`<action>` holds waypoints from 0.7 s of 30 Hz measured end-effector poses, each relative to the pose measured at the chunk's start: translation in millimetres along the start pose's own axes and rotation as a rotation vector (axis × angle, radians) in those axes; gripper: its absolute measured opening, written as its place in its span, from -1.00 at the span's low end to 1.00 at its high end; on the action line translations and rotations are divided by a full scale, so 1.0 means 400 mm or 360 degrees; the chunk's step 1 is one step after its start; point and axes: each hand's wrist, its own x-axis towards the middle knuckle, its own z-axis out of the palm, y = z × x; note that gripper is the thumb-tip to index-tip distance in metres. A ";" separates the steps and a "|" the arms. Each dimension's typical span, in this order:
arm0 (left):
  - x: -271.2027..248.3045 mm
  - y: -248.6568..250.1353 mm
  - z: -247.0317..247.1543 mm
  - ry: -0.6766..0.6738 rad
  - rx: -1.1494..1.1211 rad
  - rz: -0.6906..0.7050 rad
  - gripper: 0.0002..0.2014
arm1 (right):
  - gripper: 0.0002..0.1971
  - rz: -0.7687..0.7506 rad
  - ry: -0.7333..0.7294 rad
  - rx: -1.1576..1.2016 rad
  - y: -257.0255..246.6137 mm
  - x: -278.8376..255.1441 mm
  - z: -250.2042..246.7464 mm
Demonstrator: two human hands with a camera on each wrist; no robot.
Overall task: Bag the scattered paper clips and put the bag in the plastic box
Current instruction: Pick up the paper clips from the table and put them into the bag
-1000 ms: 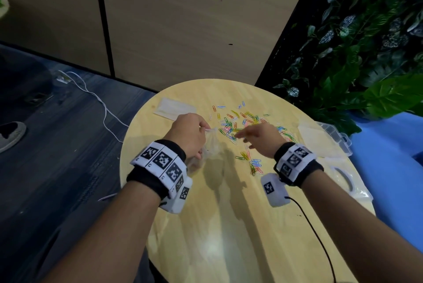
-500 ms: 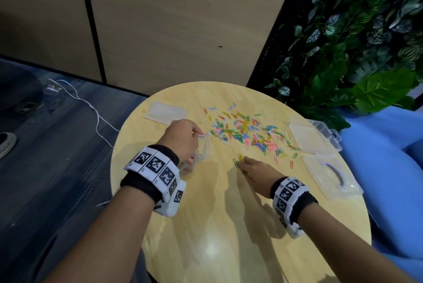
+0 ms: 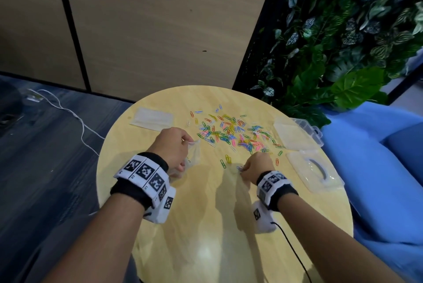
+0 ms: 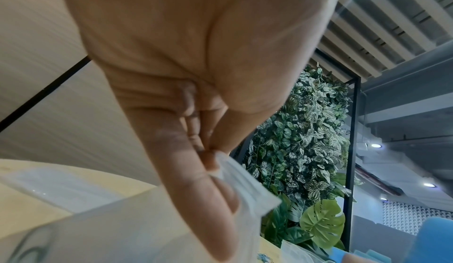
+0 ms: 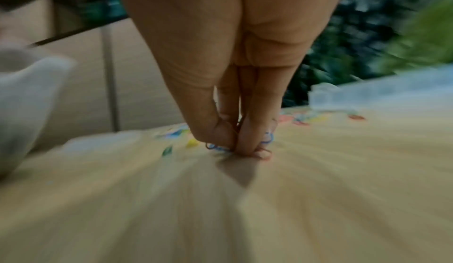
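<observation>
While pinching the rim of a clear bag (image 3: 194, 155) between thumb and fingertips, left hand (image 3: 172, 147) held just above the round wooden bench (image 3: 206, 237), bag hanging beneath it. Right hand (image 3: 256, 168) down at the bench surface, fingertips (image 5: 245, 147) bunched around a few paper clips (image 5: 266, 140), a blue one showing in the blurred wrist view. Most paper clips (image 3: 231, 132) spread in a colourful scatter across the far middle of the bench, a few strays just beside the right hand. Plastic box (image 3: 297, 135) open at the right edge, its lid (image 3: 313, 169) lying nearer. Spare flat bag (image 3: 152, 117) at far left.
</observation>
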 end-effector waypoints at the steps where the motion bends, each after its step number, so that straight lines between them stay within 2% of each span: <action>1: 0.001 0.000 0.001 -0.0012 -0.0007 -0.0008 -0.78 | -0.70 0.0095 -0.0040 0.0115 0.017 0.014 -0.008; 4: -0.001 -0.003 0.017 -0.0040 -0.0018 -0.0027 -0.78 | -0.69 0.0295 -0.0161 0.0512 0.067 0.031 -0.018; 6: -0.001 0.001 0.021 -0.0054 -0.0007 -0.0016 -0.78 | -0.77 0.0312 -0.0172 0.1132 0.066 0.007 -0.045; 8: 0.006 0.004 0.022 -0.0055 0.0004 0.0005 -0.79 | -0.86 0.0229 -0.0217 0.2039 0.032 -0.029 -0.077; 9: 0.009 0.004 0.019 -0.0049 0.0010 0.0018 -0.79 | -0.87 0.0141 -0.0285 0.2350 0.001 -0.053 -0.096; 11: 0.014 0.003 0.016 -0.0032 0.0020 0.0029 -0.79 | -0.81 -0.0059 -0.0436 0.2529 -0.079 -0.105 -0.127; 13: 0.013 0.006 0.019 -0.0024 0.0003 0.0031 -0.80 | -0.84 -0.0283 -0.0473 0.2456 -0.143 -0.143 -0.136; 14: 0.011 0.006 0.018 -0.0023 -0.0012 0.0034 -0.80 | -0.86 -0.0354 -0.0414 0.2325 -0.173 -0.152 -0.129; 17: 0.005 0.006 0.012 -0.0017 -0.0075 0.0053 -0.81 | -0.95 -0.0546 -0.0018 0.1696 -0.234 -0.163 -0.097; 18: 0.005 0.005 0.009 -0.0002 -0.0088 0.0061 -0.81 | -0.91 -0.0659 0.0126 0.1438 -0.243 -0.164 -0.091; 20: 0.003 0.006 0.004 0.0032 -0.0097 0.0083 -0.82 | -0.85 -0.0848 0.0219 0.1070 -0.250 -0.168 -0.089; 21: 0.002 0.006 0.001 0.0045 -0.0106 0.0096 -0.82 | -0.82 -0.0888 0.0201 0.1047 -0.243 -0.164 -0.091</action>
